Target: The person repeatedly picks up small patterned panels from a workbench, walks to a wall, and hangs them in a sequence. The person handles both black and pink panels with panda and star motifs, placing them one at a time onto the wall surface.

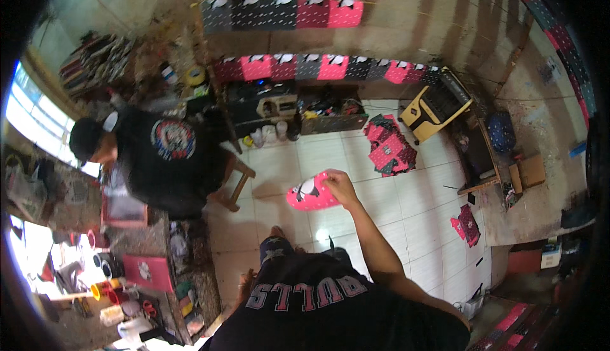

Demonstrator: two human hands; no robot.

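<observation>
A bright pink cloth piece (300, 197) with a black-and-white animal print and white specks hangs in front of me above the tiled floor. My right hand (338, 188) pinches its upper right edge between thumb and fingers, with the arm stretched forward. Low by my left side, my left hand (246, 280) shows only in part beside my dark shirt; its fingers are too small and hidden to read. On the floor ahead to the right lies a heap of pink and dark printed cloth pieces (389, 149).
A person in a black shirt (171, 154) works at the left bench beside a wooden stool (236, 189). Similar printed pieces (318, 67) hang in rows on the far wall. A yellow-and-black machine (435, 105) stands far right. A smaller cloth pile (467, 226) lies on the right floor.
</observation>
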